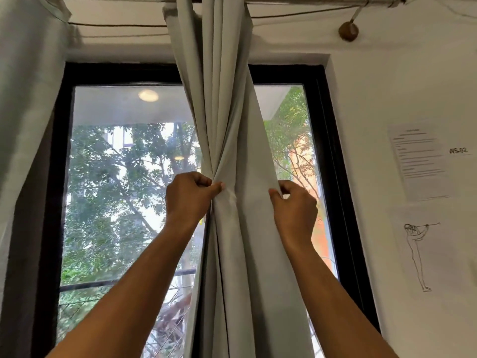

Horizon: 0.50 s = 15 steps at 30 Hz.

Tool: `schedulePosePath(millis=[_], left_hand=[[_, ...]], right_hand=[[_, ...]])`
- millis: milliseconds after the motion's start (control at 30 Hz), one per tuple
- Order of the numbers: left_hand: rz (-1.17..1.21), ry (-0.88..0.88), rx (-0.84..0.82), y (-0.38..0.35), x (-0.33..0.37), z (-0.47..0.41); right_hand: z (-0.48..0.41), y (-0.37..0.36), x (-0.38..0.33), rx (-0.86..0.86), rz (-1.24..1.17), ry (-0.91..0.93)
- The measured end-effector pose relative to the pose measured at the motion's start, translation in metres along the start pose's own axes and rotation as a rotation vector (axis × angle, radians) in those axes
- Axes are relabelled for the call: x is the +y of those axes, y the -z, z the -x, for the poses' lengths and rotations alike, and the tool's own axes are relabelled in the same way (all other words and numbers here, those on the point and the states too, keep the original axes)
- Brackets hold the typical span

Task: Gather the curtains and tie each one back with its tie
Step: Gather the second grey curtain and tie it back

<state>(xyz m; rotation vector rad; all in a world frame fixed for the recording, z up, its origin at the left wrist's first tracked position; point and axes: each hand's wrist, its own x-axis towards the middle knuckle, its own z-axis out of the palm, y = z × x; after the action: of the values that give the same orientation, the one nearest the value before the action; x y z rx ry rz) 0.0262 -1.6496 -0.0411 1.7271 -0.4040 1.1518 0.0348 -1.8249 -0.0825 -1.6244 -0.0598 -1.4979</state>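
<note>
Head view: left hand [189, 192] clutches bunched curtain [227, 125], right hand [291, 202] pinches curtain's right edge. Risk: pleats slip loose, no tie visible.

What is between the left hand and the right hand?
Only the grey curtain, gripped by the left hand and pinched by the right hand; head view.

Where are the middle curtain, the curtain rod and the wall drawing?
middle curtain [227, 112], head view, on its upper folds.
curtain rod [296, 0], head view, on its bare metal.
wall drawing [416, 250], head view, on the figure's body.
</note>
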Motion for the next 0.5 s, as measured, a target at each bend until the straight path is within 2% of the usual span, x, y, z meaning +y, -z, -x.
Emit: schedulePosePath(millis=[100, 200, 333, 500], left_hand=[[0.074, 0.06, -0.036, -0.005, 0.01, 0.004], [0.172, 0.212, -0.207, -0.002, 0.029, 0.0], [0.158, 0.36, -0.41, 0.005, 0.054, -0.006], [0.331, 0.375, -0.409, 0.009, 0.043, 0.002]], right_hand=[[0.008, 0.015, -0.026, 0.017, 0.089, 0.126], [0.014, 0.019, -0.05, -0.01, 0.148, 0.244], [0.024, 0.014, -0.07, -0.143, 0.226, 0.275], [0.03, 0.012, -0.071, -0.18, 0.242, 0.259]])
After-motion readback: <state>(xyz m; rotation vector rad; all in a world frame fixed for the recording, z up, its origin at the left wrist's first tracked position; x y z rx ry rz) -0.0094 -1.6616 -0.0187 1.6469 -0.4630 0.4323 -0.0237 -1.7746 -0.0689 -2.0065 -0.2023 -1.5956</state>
